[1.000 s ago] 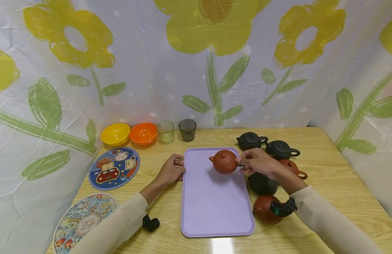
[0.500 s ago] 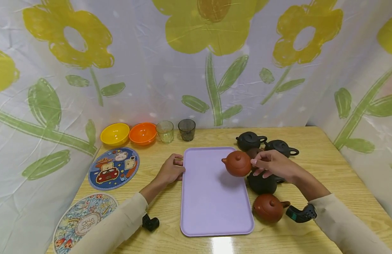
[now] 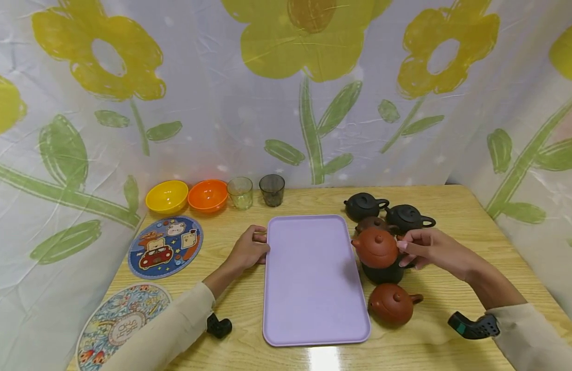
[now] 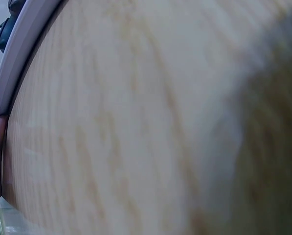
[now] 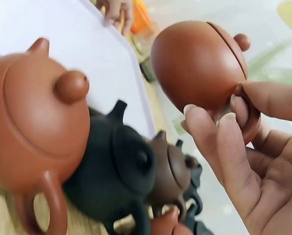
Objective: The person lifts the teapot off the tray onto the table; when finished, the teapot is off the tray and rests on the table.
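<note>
My right hand (image 3: 422, 247) pinches the handle of a reddish-brown clay teapot (image 3: 376, 247) and holds it in the air, just right of the lilac tray (image 3: 309, 288), above a black teapot (image 3: 383, 272). In the right wrist view the held teapot (image 5: 199, 63) fills the upper middle, my fingers (image 5: 219, 147) curled at its handle. My left hand (image 3: 251, 247) rests at the tray's left rim, fingers curled on its edge. The left wrist view shows only blurred table wood (image 4: 136, 122) and the tray rim (image 4: 18, 54).
More teapots crowd right of the tray: two black (image 3: 364, 205) (image 3: 408, 217), a dark brown one (image 3: 374, 224), a red-brown one (image 3: 392, 304). Yellow bowl (image 3: 167, 196), orange bowl (image 3: 208, 195) and two glasses (image 3: 255, 190) line the back. Two round mats (image 3: 166, 246) lie left.
My right hand has carried the red-brown teapot rightward off the tray, to above the cluster of teapots. My left hand has stayed at the tray's rim.
</note>
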`<state>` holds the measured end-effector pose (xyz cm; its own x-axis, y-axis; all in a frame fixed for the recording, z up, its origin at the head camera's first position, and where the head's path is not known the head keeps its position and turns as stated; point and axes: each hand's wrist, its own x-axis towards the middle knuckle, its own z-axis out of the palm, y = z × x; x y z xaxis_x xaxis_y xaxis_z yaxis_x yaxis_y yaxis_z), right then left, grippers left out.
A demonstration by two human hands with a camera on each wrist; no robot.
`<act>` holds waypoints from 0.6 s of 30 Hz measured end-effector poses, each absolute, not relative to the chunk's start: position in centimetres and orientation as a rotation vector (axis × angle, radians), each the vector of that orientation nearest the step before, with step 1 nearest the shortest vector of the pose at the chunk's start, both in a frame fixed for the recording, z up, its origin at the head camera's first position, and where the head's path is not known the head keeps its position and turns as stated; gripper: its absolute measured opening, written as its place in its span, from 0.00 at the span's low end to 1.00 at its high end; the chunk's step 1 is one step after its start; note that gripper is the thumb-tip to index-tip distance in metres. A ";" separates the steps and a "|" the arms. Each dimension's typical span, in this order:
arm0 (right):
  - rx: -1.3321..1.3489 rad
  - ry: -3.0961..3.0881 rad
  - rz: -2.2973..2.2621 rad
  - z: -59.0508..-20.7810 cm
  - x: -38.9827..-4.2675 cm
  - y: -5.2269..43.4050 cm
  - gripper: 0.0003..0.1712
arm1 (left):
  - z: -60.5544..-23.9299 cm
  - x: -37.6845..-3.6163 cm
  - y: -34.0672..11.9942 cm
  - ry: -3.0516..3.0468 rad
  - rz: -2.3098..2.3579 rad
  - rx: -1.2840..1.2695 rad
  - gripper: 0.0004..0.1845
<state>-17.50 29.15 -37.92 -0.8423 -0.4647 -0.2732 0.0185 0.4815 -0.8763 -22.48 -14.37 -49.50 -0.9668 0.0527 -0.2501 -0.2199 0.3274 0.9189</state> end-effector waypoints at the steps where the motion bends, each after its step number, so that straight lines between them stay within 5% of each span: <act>1: -0.381 2.247 -1.342 -37.9 -17.4 29.5 0.17 | -49.5 -22.5 -14.4 2.355 1.694 -0.153 0.27; 18: -0.525 2.178 -1.366 -39.5 -15.4 36.1 0.14 | -49.6 -22.6 -14.3 2.348 1.697 -0.149 0.27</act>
